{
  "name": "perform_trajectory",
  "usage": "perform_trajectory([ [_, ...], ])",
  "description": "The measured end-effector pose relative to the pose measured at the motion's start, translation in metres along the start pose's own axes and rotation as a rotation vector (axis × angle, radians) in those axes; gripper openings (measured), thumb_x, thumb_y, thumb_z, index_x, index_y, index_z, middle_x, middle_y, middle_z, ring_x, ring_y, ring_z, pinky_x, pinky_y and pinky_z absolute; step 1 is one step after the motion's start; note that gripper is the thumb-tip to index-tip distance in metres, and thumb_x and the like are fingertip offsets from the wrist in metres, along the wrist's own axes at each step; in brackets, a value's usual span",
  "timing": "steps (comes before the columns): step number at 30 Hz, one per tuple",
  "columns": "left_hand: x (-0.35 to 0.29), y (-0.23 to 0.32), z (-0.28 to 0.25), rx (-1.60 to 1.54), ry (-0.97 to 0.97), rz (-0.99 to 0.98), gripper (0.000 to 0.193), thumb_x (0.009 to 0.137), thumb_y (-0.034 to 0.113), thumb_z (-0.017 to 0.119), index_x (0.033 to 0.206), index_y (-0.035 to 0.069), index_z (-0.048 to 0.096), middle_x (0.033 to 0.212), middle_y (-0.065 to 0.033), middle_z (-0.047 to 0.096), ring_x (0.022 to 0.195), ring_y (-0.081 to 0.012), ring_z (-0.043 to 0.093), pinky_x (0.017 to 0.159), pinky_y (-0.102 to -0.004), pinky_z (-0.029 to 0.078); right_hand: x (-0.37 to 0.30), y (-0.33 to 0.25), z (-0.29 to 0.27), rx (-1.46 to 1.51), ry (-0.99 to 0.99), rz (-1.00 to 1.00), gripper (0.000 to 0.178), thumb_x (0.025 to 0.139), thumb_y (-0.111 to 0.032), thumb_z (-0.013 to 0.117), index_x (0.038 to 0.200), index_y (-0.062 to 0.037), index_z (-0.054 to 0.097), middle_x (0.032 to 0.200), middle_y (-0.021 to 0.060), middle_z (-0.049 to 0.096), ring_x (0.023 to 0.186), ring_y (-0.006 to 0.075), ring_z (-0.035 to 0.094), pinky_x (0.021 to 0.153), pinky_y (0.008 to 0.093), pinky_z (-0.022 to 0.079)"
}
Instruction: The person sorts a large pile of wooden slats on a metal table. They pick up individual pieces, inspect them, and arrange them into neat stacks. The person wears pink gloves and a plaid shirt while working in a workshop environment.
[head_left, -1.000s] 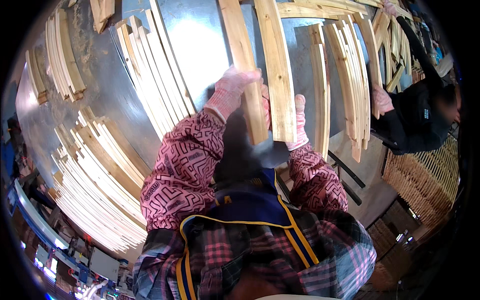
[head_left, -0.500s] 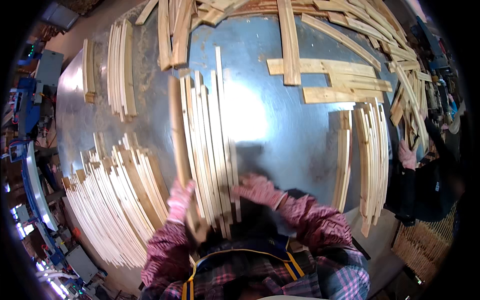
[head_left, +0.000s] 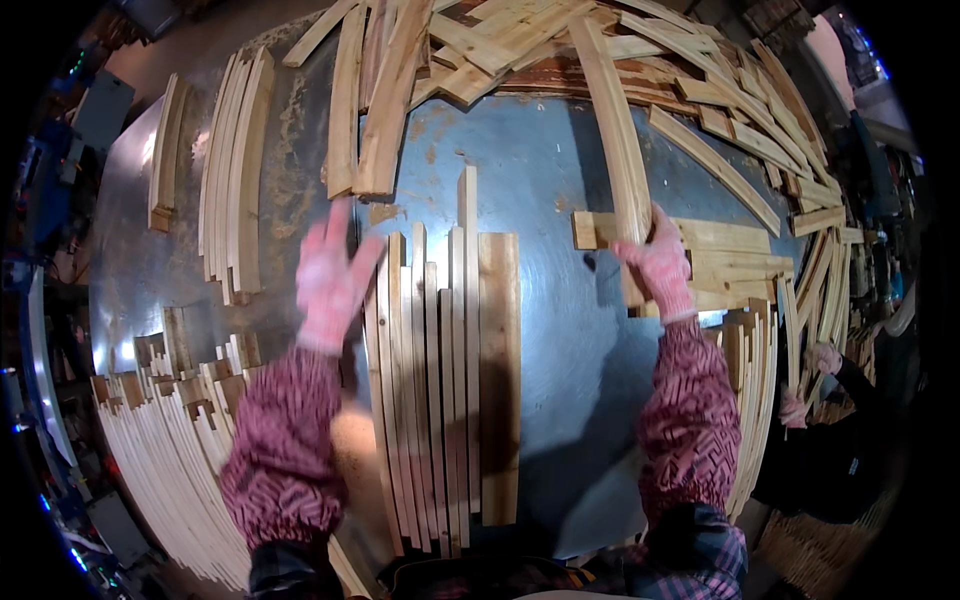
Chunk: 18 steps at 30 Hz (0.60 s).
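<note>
My right hand, in a pink glove, is closed on the near end of a long wooden board that slants away toward the far pile. With fingers spread, my left hand reaches forward and holds nothing. Just beyond its fingertips are the ends of two boards, a narrower one and a wider one. Between my arms lies a row of narrow wooden strips, mostly on edge with uneven far ends. A wider board lies flat along the row's right side.
A metal tabletop carries everything. Loose boards are heaped along the far edge. Strip stacks stand at far left, near left and right. Crosswise boards lie beside my right hand. A co-worker's gloved hands show at right.
Both hands have moved forward. My left hand has let go of the board it held; my right has taken hold of a board. A wide board now lies right of the middle row.
</note>
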<state>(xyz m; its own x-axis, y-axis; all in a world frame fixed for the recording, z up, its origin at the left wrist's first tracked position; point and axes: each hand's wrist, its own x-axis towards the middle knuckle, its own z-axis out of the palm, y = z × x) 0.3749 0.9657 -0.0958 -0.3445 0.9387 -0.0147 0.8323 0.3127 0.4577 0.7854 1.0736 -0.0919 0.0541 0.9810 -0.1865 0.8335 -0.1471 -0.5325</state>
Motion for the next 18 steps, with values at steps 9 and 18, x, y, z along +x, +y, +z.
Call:
perform_trajectory([
  [9, 0.169, 0.023, 0.036, 0.22, -0.138, -0.192, 0.082, 0.091, 0.043, 0.064, 0.161, 0.023, 0.025, 0.148, -0.021, 0.049, 0.132, -0.0401, 0.051, 0.108, -0.0486, 0.044, 0.012, -0.102, 0.021, -0.495, -0.195, 0.029, 0.114, 0.07, -0.036, 0.084, 0.157, 0.0024, 0.02, 0.149, 0.0307, 0.038, 0.136, 0.0434, 0.047, 0.112, 0.0434, 0.045],
  [18, 0.176, -0.016, 0.018, 0.429, 0.263, 0.074, 0.07, 0.091, 0.046, 0.066, 0.151, 0.017, 0.044, 0.151, -0.0142, 0.046, 0.138, -0.0385, 0.043, 0.112, -0.045, 0.039, 0.096, -0.173, -0.013, -0.362, -0.319, -0.369, 0.08, 0.075, -0.045, 0.076, 0.137, -0.0041, 0.047, 0.117, 0.0261, 0.065, 0.113, 0.0376, 0.065, 0.093, 0.0435, 0.053],
])
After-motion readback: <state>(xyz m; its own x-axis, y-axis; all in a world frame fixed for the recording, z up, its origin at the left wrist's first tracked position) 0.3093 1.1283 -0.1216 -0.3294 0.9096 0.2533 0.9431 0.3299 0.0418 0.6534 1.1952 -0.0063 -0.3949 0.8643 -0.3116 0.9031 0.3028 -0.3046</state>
